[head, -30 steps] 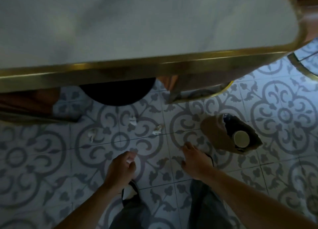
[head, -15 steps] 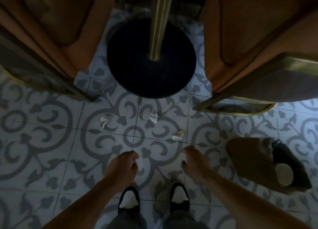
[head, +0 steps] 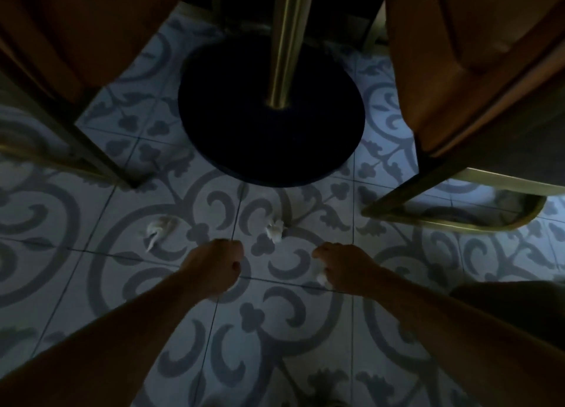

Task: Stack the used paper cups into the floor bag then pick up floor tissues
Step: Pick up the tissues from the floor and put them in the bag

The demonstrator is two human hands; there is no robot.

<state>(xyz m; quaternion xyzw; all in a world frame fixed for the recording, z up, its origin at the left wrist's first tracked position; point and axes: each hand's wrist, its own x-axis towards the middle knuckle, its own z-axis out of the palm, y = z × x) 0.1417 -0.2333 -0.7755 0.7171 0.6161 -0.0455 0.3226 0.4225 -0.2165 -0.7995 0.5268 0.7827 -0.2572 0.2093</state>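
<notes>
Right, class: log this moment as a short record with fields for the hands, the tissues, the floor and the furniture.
left hand: curled, apparently empty
right hand: over a white tissue scrap; grip unclear
loose tissues: left tissue, middle tissue
floor: patterned tile
furniture: round table base between chairs

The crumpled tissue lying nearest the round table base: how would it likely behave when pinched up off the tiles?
The tissue looks like a loose white wad, so it is probably very light and soft, collapsing under the fingers. Its ragged edges suggest it might tear or shed. Lying irregular on the tiled floor, it seems unlikely to roll.
</notes>
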